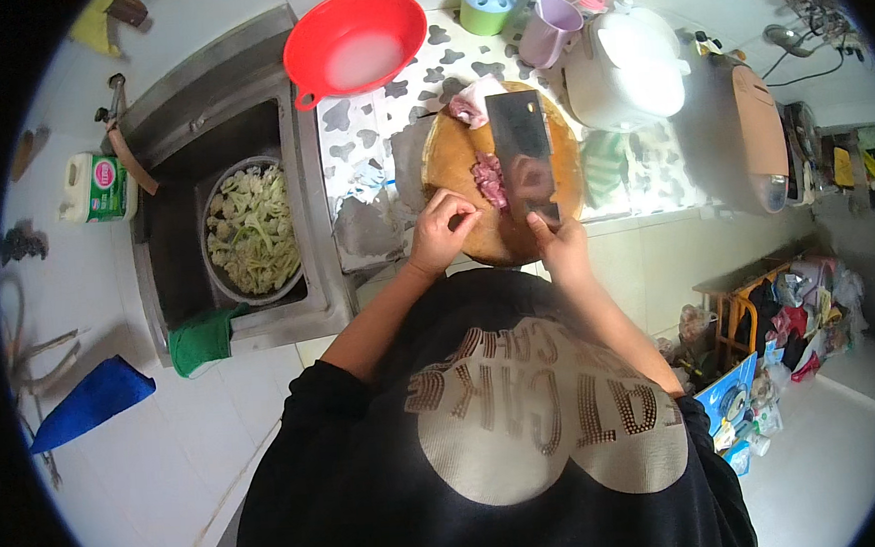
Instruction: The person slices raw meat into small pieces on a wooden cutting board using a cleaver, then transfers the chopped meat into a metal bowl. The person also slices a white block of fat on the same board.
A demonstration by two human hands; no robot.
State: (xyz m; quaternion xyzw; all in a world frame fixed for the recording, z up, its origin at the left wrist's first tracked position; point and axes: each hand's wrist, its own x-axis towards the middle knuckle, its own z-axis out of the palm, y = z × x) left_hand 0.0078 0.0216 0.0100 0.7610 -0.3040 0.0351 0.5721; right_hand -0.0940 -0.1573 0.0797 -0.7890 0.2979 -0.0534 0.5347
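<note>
My right hand (564, 247) grips a cleaver, its handle hidden in my fist and my thumb near the blade's base. The broad dark cleaver blade (517, 129) lies over the right part of a round wooden chopping board (449, 156). Just left of the blade is a small heap of cut raw meat (488, 179). A larger piece of raw meat with pale fat or skin (472, 106) rests at the board's far edge. My left hand (439, 232) is at the near left of the board, fingers curled and thumb against them, nothing visible in it.
Left of me, a metal sink (313, 206) holds a bowl of cauliflower florets (251, 232). A red plastic basin (356, 45) stands behind the board. To the right are a white rice cooker (624, 70), a purple mug (550, 30) and a striped green cloth (604, 165).
</note>
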